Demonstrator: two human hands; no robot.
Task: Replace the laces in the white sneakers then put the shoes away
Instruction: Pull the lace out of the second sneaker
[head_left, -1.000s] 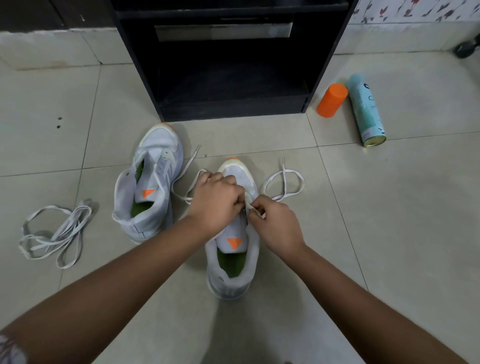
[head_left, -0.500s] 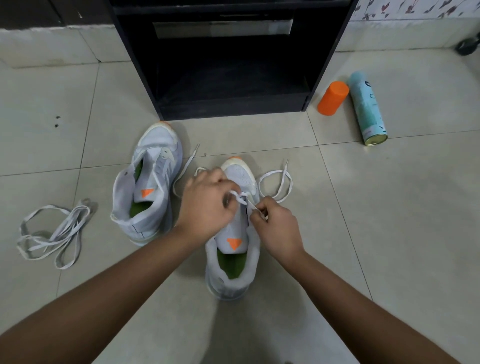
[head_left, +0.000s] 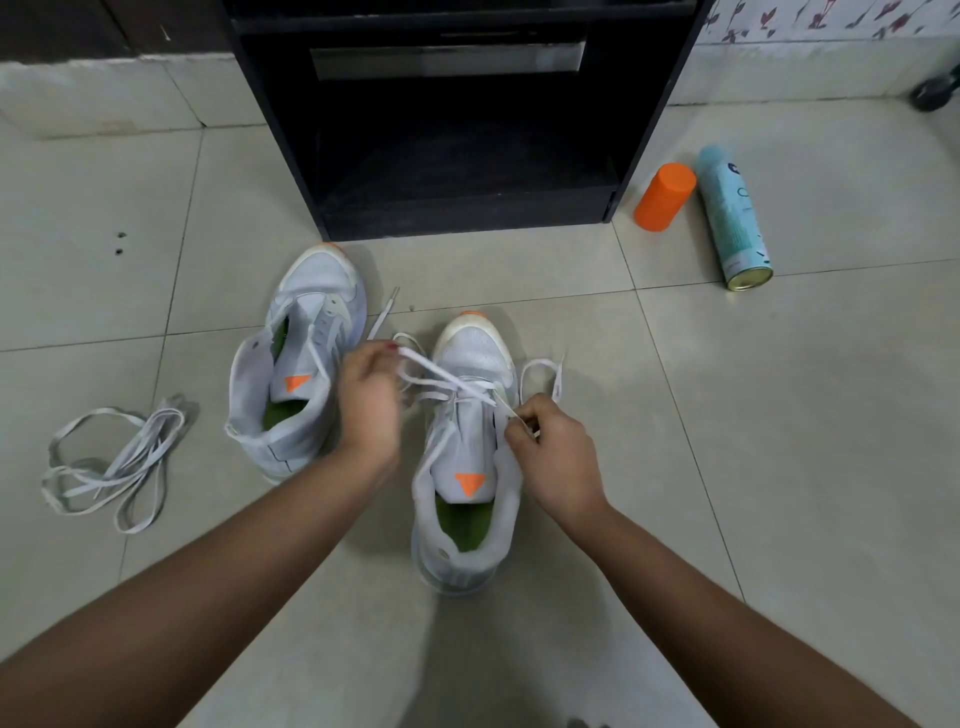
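Left hand drew lace leftward, pinching it; right hand pinches lace too; spray can beyond.

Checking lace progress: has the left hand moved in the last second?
Yes. The left hand has shifted left, off the nearer sneaker toward the other sneaker, drawing the lace out.

The black cabinet runs off the top edge, and a dark object at the right edge is too cropped to name. The right hand hides where its fingers meet the lace; the spray can bears unreadable print.
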